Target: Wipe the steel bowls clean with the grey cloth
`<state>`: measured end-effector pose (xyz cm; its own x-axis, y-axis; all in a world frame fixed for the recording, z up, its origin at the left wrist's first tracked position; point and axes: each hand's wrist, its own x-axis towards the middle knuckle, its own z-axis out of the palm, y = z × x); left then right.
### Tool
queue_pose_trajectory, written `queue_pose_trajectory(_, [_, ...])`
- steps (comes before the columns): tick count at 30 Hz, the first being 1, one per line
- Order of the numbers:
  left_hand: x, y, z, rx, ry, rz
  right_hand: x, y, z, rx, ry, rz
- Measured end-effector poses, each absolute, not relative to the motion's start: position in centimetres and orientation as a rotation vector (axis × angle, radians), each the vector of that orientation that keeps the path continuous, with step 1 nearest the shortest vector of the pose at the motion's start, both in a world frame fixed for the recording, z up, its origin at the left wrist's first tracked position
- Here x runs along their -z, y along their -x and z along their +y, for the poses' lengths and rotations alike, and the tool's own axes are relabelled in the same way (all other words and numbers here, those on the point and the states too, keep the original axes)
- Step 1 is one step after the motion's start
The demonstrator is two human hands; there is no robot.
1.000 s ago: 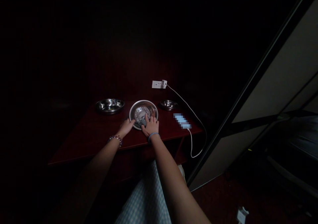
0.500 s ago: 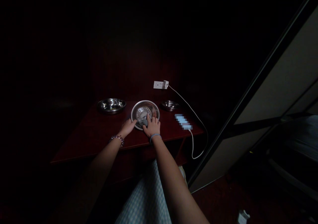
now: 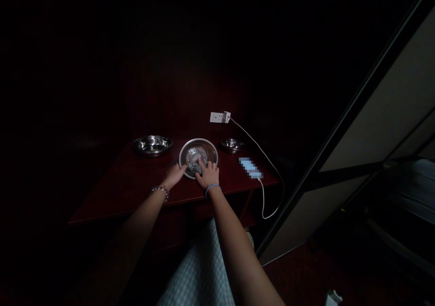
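Note:
A shiny steel bowl [image 3: 211, 148] stands tilted on the dark red table, its inside facing me. My left hand [image 3: 174, 175] grips the bowl's left rim, thumb on the near side and the other fingers hidden behind it. Inside the lower part of the bowl lies a crumpled grey cloth [image 3: 195, 168]. My right hand [image 3: 209, 175] is closed over the right side of this cloth and presses it against the bowl's inner wall. Part of the cloth is hidden under my fingers.
A larger steel bowl [image 3: 152, 152] stands at the back left, and a small steel bowl [image 3: 232, 145] at the back right. A phone [image 3: 250, 168] lies on the table [image 3: 115, 193], its white cable [image 3: 263, 150] running to a wall socket [image 3: 216, 117]. A partition [image 3: 360, 129] rises on the right.
My right fingers have shifted slightly on the grey cloth inside the bowl. The bowl and my left hand stay almost where they were.

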<state>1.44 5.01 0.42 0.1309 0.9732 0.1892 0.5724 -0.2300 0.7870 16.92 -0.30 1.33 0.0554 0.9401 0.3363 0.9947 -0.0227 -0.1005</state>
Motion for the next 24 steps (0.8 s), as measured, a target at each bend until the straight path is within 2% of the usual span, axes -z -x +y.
queue_pose_trajectory(24, [-0.61, -1.51, 4.84, -0.971, -1.85, 1.478, -1.78, -16.89, -0.71, 0.208, 2.051, -1.941])
